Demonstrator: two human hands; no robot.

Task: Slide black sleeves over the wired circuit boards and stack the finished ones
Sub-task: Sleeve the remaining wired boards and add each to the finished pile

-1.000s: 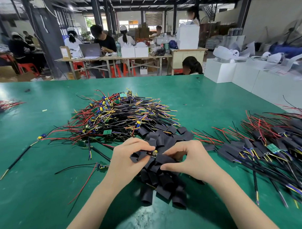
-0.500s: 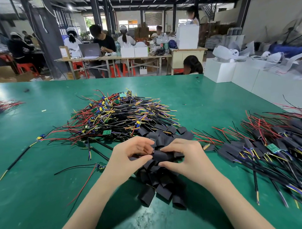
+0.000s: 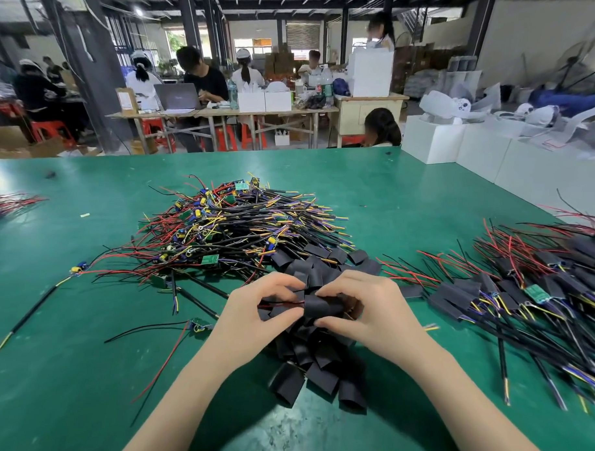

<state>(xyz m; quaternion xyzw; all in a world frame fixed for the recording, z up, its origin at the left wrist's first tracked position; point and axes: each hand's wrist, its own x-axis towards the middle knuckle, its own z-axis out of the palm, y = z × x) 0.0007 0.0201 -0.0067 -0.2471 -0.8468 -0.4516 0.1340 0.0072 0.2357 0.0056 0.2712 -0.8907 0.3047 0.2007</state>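
Left hand (image 3: 258, 311) pinches the red and black wires (image 3: 281, 305), right hand (image 3: 366, 307) grips the black sleeve (image 3: 321, 307), so I'd pull them straight and keep that tube's mouth round.

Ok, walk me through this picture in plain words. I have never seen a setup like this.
There is no machine here. A camera worn on a person's head looks down at their own two bare hands over a green table. The right hand pinches a black sleeve; the left hand grips the red and black wires running into it. Behind lies the pile of bare wired boards. Under the hands are loose sleeves. To the right are finished, sleeved boards. One stray board sits to the left. Other workers sit at tables far behind.
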